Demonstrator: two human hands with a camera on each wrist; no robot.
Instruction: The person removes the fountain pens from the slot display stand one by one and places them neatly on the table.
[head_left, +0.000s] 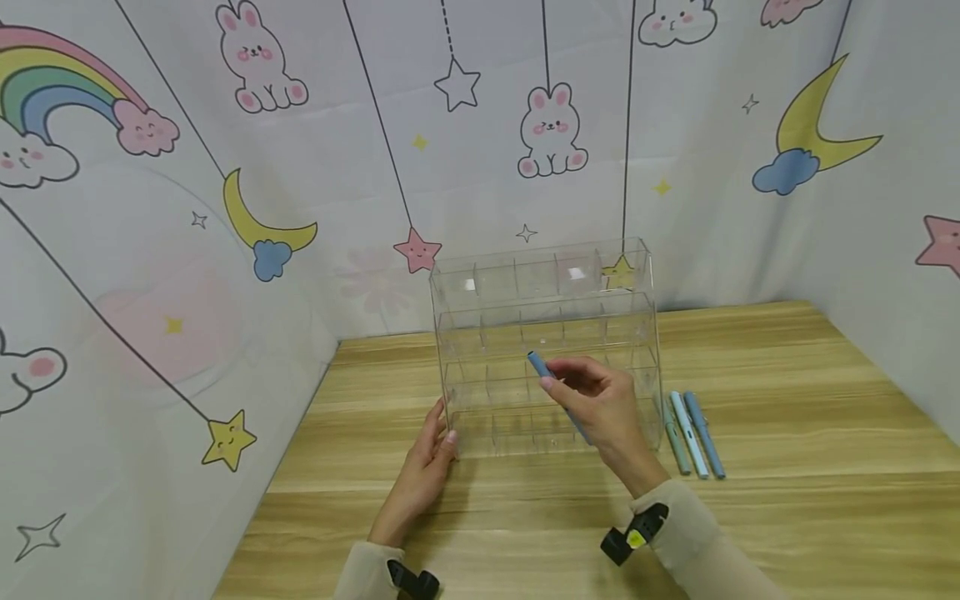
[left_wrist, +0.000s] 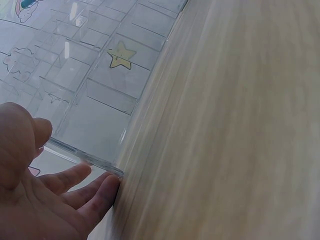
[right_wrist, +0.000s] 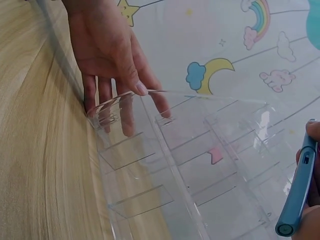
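Note:
A clear acrylic organizer (head_left: pixel 487 392) with several rows of small compartments stands on the table. My left hand (head_left: pixel 423 467) rests at its lower left corner, thumb on the front edge and mostly straight fingers along the outer side wall, as the left wrist view also shows. My right hand (head_left: pixel 596 404) pinches a blue pen (right_wrist: pixel 297 190) between thumb and fingers. The pen is tilted in front of the organizer's middle rows, its upper end toward the upper left. Right of the organizer lie a green pen (head_left: pixel 678 442), a light blue pen (head_left: pixel 689 435) and a darker blue pen (head_left: pixel 705 435), side by side.
The wood-grain table (head_left: pixel 810 417) extends on both sides of the organizer. Behind it and along the sides hangs a white curtain (head_left: pixel 480 167) printed with bunnies, stars, moons and clouds. A wrist camera (head_left: pixel 618 543) sits on the right sleeve, another (head_left: pixel 416 582) on the left.

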